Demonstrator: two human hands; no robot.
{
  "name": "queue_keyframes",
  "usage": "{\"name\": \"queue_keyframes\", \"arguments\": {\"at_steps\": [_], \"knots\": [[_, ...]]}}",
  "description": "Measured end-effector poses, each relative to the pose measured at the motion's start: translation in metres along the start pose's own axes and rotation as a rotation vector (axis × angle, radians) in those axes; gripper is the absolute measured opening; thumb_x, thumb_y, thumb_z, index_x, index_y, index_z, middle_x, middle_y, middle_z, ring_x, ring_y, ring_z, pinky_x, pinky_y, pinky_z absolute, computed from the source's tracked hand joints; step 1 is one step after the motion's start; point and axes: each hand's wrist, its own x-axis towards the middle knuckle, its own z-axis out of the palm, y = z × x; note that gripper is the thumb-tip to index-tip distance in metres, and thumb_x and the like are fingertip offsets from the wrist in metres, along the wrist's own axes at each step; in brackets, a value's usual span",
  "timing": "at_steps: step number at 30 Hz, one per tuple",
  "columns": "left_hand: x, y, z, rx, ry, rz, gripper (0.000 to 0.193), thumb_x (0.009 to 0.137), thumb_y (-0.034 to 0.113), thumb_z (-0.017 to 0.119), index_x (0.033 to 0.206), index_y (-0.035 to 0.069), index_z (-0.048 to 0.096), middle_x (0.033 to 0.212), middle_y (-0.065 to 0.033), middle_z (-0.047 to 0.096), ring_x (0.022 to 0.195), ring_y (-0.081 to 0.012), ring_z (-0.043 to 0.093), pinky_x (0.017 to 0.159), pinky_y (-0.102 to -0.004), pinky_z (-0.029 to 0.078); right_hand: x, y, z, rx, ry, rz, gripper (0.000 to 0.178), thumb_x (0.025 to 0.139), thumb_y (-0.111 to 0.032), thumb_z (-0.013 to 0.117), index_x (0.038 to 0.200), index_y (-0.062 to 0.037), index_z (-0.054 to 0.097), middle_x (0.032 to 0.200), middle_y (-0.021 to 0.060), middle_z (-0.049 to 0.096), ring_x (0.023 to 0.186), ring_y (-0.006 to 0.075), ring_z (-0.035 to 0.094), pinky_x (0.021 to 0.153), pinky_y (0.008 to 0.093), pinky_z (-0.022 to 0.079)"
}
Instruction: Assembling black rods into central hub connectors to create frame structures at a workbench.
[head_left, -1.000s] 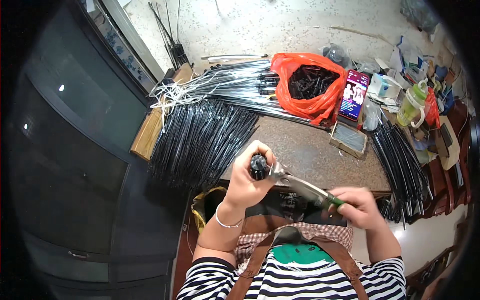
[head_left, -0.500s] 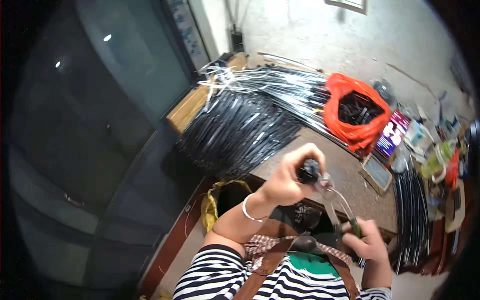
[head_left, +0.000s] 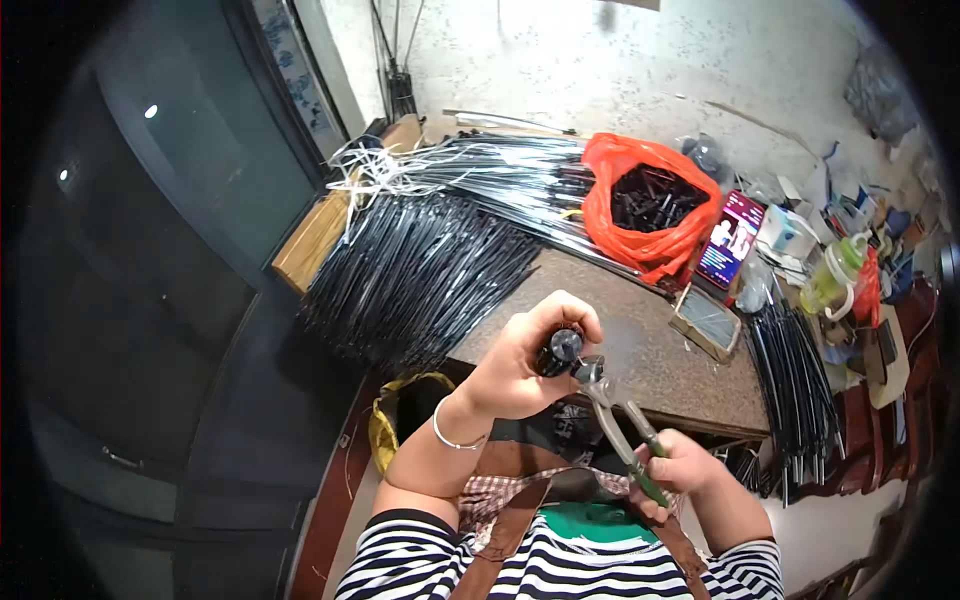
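Observation:
In the middle, my left hand is wrapped round a black, thick, round-ended thing. It is seen nearly end-on, so its length and exact kind are hidden. My right hand grips the green handles of metal pliers, lower right of my left hand. The handles stand apart. The pliers' head lies right beside the black thing and the left fingers; whether the jaws bite on anything cannot be made out.
The brown tabletop carries a pile of thin black rods, a red plastic bag of small black parts, a lit phone, a framed grey block and another rod bundle. A yellow-rimmed bag stands below.
The surroundings have shifted left in the view. My right hand has moved closer to my left, and the pliers are turned more upright. Both hands keep their holds.

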Motion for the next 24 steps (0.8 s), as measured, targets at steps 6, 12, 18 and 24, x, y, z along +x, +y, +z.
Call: {"name": "queue_keyframes", "arguments": {"at_steps": [6,12,18,24], "knots": [[0.0,0.006,-0.002,0.47,-0.055,0.037,0.029,0.055,0.0,0.061,0.079,0.001,0.044,0.066,-0.0011,0.043,0.058,-0.0066,0.04,0.054,-0.0175,0.034,0.014,-0.012,0.015,-1.161,0.832,-0.488,0.045,0.052,-0.005,0.057,0.094,-0.0006,0.04,0.061,0.0058,0.046,0.046,0.0128,0.046,0.044,0.0241,0.039],[0.004,0.009,-0.001,0.206,0.005,-0.042,0.043,0.046,0.017,0.072,0.076,0.001,0.045,0.067,-0.0006,0.042,0.06,-0.0056,0.038,0.055,-0.0171,0.032,0.021,0.012,0.017,-1.296,0.632,-0.714,0.028,0.07,-0.008,0.05,0.095,-0.0016,0.041,0.071,0.012,0.048,0.059,0.0202,0.049,0.054,0.0275,0.04],[0.0,0.008,0.007,0.376,0.096,-0.032,0.031,0.052,0.015,0.07,0.065,0.003,0.044,0.06,0.0019,0.041,0.052,-0.0032,0.035,0.046,-0.0153,0.029,0.013,-0.005,0.019,-0.288,0.187,-0.24,0.046,0.075,-0.011,0.043,0.116,0.0003,0.025,0.086,0.0112,0.05,0.073,0.0146,0.049,0.065,0.0256,0.04],[0.001,0.008,0.007,0.295,0.078,-0.061,0.026,0.054,0.011,0.067,0.062,0.004,0.044,0.056,0.0035,0.04,0.048,-0.0008,0.033,0.044,-0.0136,0.027,0.019,0.003,0.024,-0.343,0.226,-0.124,0.028,0.074,-0.007,0.043,0.1,0.0031,0.039,0.06,0.0056,0.046,0.048,0.0111,0.043,0.045,0.021,0.035]]}}
